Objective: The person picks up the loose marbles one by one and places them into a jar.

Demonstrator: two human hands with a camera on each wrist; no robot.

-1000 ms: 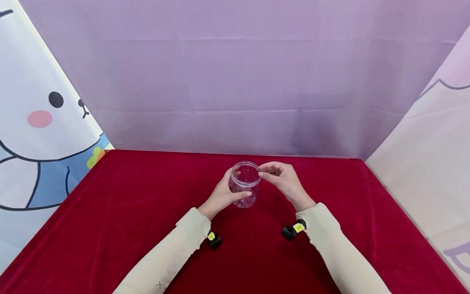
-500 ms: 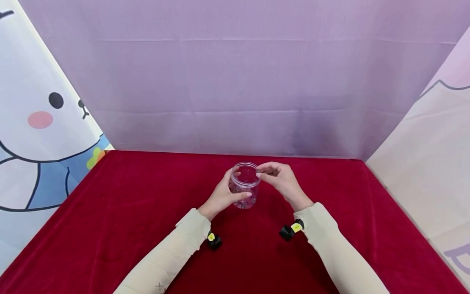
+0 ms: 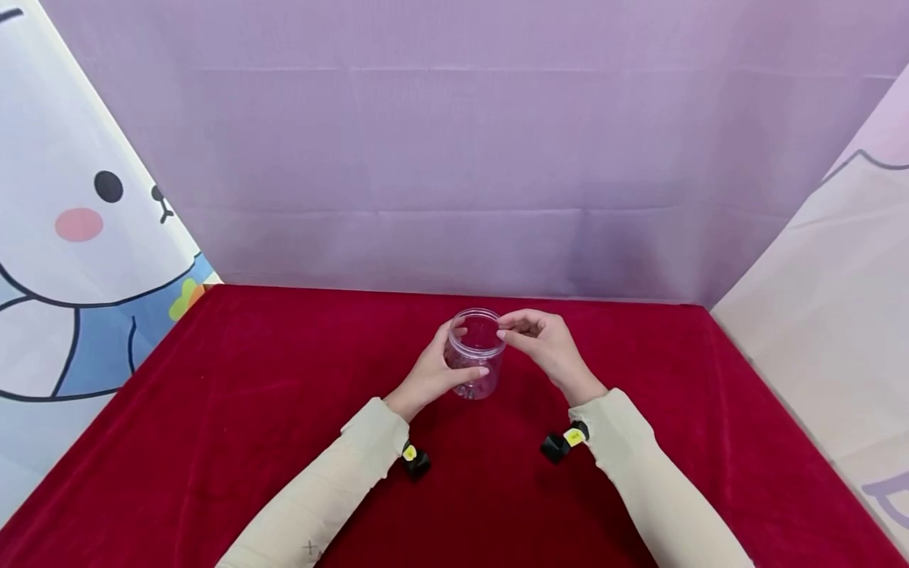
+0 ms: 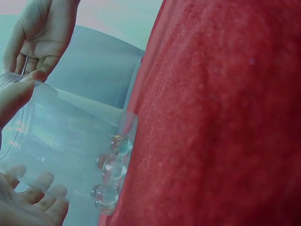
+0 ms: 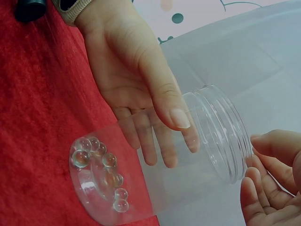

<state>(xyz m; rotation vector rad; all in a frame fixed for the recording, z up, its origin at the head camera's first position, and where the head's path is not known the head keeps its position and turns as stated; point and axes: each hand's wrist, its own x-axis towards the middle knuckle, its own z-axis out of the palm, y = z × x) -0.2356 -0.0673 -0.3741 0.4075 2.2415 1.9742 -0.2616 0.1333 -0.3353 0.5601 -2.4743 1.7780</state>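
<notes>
A clear plastic jar [image 3: 477, 347] without a lid stands upright on the red cloth, mouth up. My left hand [image 3: 433, 371] grips it round the side, the thumb across the near wall and the fingers behind it. Several clear glass marbles [image 5: 109, 160] lie on the jar's floor. My right hand [image 3: 547, 343] is at the right side of the rim [image 5: 230, 136], its thumb and fingertips close together and its other fingers curled. Whether these fingertips pinch something small or only touch the rim, I cannot tell.
Red velvet cloth [image 3: 284, 379] covers the table. A lilac backdrop [image 3: 454, 158] rises behind its far edge, with printed panels left [image 3: 43, 158] and right [image 3: 838, 315]. Each wrist carries a black camera [image 3: 555, 447].
My right hand has shifted slightly left, closer over the jar's rim. My left hand keeps its grip on the jar. The head view has tilted a little.
</notes>
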